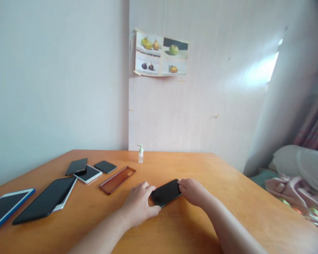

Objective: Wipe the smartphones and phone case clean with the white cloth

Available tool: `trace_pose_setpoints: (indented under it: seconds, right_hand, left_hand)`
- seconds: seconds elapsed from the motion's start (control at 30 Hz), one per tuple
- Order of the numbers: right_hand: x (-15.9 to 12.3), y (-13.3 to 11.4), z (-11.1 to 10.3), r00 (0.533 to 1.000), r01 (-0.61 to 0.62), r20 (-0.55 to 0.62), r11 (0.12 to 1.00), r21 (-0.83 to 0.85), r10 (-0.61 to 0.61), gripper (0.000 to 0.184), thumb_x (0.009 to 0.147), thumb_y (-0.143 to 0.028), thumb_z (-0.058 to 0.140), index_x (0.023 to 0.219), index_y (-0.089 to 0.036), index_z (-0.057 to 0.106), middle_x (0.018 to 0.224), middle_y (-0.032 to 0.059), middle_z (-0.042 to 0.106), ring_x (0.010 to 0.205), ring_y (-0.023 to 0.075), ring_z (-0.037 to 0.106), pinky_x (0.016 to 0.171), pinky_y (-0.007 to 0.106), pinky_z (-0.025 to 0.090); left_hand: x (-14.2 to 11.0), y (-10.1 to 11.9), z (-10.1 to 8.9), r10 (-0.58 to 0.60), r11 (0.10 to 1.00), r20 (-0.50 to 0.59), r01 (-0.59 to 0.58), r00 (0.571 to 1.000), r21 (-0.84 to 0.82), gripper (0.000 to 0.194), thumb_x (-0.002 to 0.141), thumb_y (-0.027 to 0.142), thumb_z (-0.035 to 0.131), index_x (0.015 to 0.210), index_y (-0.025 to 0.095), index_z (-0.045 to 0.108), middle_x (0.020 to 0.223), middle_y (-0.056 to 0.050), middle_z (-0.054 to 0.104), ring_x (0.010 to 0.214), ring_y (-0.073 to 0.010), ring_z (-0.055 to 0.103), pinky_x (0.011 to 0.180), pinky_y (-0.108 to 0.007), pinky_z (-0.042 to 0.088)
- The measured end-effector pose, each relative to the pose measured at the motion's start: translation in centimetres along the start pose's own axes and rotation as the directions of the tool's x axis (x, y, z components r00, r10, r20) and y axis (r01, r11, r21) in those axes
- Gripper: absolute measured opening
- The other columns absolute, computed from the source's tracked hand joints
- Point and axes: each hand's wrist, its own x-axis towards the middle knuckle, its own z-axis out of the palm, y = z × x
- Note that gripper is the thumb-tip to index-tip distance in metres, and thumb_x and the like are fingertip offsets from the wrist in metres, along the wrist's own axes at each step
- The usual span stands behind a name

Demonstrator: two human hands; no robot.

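A black smartphone (166,193) lies screen up, slightly slanted, on the wooden table between my hands. My left hand (141,204) grips its near left end, thumb along the front edge and fingers at the far side. At the right end, my right hand (193,191) holds the short edge with fingers bent; some of its fingertips are hidden. Just left of the phone, a reddish-brown clear phone case (102,187) rests flat by itself, its camera cut-out at the far end.
Several phones and tablets lie at the left, including a blue-edged tablet (9,206), a large black tablet (49,199), a white-framed tablet (88,173) and a small black device (105,166). A pump bottle (140,154) stands near the table's back edge. Bedding (294,190) lies at right.
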Motion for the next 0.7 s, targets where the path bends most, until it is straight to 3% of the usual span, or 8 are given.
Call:
trace_pose_setpoints:
  seconds: [0.13, 0.33, 0.5, 0.7]
  right_hand:
    - [-0.5, 0.3, -0.5, 0.999, -0.053, 0.003, 0.999, -0.003, 0.053, 0.026, 0.082, -0.013, 0.05, 0.08, -0.019, 0.075, 0.087, 0.0121, 0.074, 0.087, 0.026, 0.068, 0.071, 0.031, 0.043]
    - [0.2, 0.4, -0.6, 0.993, -0.111, -0.041, 0.993, 0.049, 0.113, 0.026, 0.072, -0.007, 0.056, 0.076, -0.022, 0.077, 0.083, 0.0093, 0.075, 0.082, 0.0241, 0.069, 0.068, 0.028, 0.042]
    - [0.5, 0.7, -0.1, 0.98, -0.15, -0.111, 0.98, 0.13, 0.164, 0.027, 0.073, -0.01, 0.056, 0.083, -0.021, 0.078, 0.086, 0.0099, 0.076, 0.084, 0.0235, 0.069, 0.067, 0.027, 0.042]
    - [0.6, 1.7, 0.1, 0.965, -0.128, -0.192, 0.961, 0.245, 0.177, 0.025, 0.075, -0.012, 0.054, 0.083, -0.019, 0.076, 0.088, 0.0083, 0.075, 0.086, 0.0211, 0.067, 0.069, 0.026, 0.04]
  left_hand:
    - [0.0, 0.0, -0.2, -0.001, 1.0, 0.009, 0.001, 1.0, -0.023, 0.05, 0.071, 0.043, 0.067, 0.118, 0.029, 0.061, 0.113, -0.006, 0.061, 0.112, -0.0277, 0.057, 0.094, -0.035, 0.044]
    - [0.0, -0.3, 0.1, 0.03, 0.999, 0.013, -0.029, 0.999, -0.035, 0.053, 0.073, 0.048, 0.067, 0.121, 0.028, 0.06, 0.117, -0.006, 0.061, 0.114, -0.0282, 0.056, 0.098, -0.037, 0.042]
    - [0.4, -0.6, 0.4, 0.007, 0.998, 0.004, -0.006, 1.0, -0.057, 0.048, 0.073, 0.042, 0.067, 0.118, 0.027, 0.061, 0.119, -0.007, 0.062, 0.118, -0.0278, 0.055, 0.101, -0.037, 0.041]
    - [0.3, 0.0, -0.1, 0.004, 0.99, -0.029, -0.008, 1.0, -0.143, 0.038, 0.074, 0.038, 0.065, 0.11, 0.024, 0.063, 0.106, -0.005, 0.068, 0.099, -0.024, 0.063, 0.087, -0.033, 0.048]
